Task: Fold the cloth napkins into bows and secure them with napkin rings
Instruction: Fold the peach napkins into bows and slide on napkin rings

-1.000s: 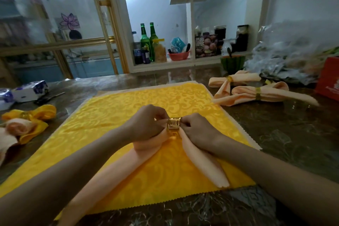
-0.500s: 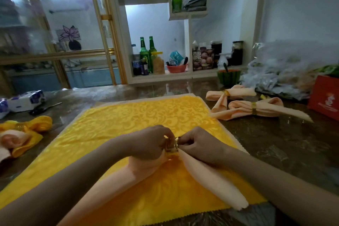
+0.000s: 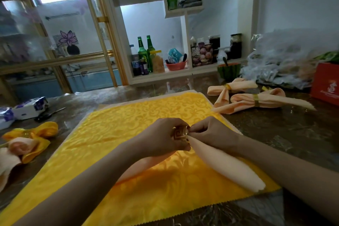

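— Which step is this?
— At frame centre the left hand (image 3: 161,136) grips the gold napkin ring (image 3: 180,132); the right hand (image 3: 211,132) pinches the peach napkin (image 3: 225,163) at its mouth, on the yellow cloth (image 3: 128,126).

— And next?
— Likely pulling fabric through. 2 finished bows (image 3: 256,98) lie upper right; the worktop (image 3: 275,130) between looks open.

Two finished peach bows (image 3: 238,89) (image 3: 260,100) lay ringed at the far right, and a third peach napkin (image 3: 225,167) sat in one gold ring (image 3: 180,133). One yellow cloth (image 3: 128,134) was spread out. Two green bottles (image 3: 141,51) (image 3: 150,49) stood on the shelf (image 3: 165,75).
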`<state>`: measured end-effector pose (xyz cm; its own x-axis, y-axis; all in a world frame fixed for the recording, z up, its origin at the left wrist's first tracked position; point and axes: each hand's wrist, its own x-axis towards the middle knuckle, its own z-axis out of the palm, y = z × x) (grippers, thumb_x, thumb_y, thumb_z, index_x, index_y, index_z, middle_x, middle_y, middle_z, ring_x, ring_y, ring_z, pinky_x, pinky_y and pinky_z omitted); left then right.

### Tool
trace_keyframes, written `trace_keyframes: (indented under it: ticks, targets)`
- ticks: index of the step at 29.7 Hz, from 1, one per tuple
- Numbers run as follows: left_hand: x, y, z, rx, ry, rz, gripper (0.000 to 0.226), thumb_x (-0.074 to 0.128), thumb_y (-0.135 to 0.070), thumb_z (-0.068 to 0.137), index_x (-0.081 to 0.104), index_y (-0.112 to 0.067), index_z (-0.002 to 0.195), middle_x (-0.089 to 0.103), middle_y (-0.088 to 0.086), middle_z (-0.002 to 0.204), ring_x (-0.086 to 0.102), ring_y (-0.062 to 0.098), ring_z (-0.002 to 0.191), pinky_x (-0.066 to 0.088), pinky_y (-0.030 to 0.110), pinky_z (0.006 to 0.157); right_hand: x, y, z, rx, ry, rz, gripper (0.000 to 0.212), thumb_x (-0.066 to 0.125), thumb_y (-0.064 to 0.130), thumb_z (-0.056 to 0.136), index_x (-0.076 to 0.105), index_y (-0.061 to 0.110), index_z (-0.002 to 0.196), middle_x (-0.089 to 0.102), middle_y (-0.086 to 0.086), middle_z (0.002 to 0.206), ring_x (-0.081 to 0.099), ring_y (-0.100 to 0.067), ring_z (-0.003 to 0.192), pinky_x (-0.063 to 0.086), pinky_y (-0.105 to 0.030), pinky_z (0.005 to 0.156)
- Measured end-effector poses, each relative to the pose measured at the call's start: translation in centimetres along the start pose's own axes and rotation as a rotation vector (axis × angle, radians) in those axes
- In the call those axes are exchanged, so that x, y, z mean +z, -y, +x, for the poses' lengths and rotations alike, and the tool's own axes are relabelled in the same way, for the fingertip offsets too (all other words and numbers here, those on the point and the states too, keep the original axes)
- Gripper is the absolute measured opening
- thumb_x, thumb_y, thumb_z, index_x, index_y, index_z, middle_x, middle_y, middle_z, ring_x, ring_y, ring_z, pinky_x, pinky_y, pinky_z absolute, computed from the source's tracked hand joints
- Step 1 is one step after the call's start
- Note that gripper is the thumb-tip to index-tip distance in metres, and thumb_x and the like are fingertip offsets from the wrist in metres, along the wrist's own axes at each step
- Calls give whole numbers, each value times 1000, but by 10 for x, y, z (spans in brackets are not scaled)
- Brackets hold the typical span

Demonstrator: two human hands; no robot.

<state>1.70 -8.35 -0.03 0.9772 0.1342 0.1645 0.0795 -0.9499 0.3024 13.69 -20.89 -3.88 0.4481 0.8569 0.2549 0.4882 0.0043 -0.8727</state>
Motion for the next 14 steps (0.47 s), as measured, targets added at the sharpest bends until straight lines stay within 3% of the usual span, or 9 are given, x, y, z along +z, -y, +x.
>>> trace_keyframes:
  ticks: [6, 8, 10, 12, 14]
  targets:
    - [-2, 4, -6, -23, -68, 64, 50, 72, -33, 78, 53, -28, 124, 57, -11, 115, 53, 9, 103, 47, 32, 90, -13, 4, 3, 60, -18, -71, 18, 66, 19, 85, 74, 3, 86, 63, -27, 77, 51, -18, 62, 37, -23, 52]
    - [-4, 10, -10, -36, -99, 88, 51, 72, -33, 78, 52, -28, 125, 56, -10, 117, 52, 11, 104, 46, 34, 91, -16, 4, 2, 129, -21, -39, 21, 62, 17, 87, 71, -2, 84, 56, -18, 65, 47, -13, 53, 36, -19, 47]
    - [-3, 15, -13, -19, -143, 96, 53, 72, -33, 79, 51, -27, 127, 55, -9, 118, 52, 12, 105, 45, 33, 90, -18, 3, 2, 173, -35, 12, 26, 58, 16, 89, 62, 2, 68, 48, -6, 57, 42, -9, 47, 33, -18, 45]
    - [-1, 14, -18, 1, -187, 108, 55, 69, -34, 81, 48, -28, 132, 52, -10, 122, 52, 13, 107, 45, 32, 88, -17, 4, 4, 217, -78, 51, 28, 55, 20, 90, 56, 11, 63, 49, -2, 57, 43, -9, 51, 35, -19, 48]
    - [-1, 14, -20, 54, -254, 199, 56, 65, -37, 84, 43, -28, 135, 49, -11, 128, 50, 13, 111, 45, 30, 86, -15, 8, 5, 275, -70, 107, 23, 53, 28, 91, 60, 12, 77, 58, -5, 72, 51, -15, 65, 41, -22, 59]
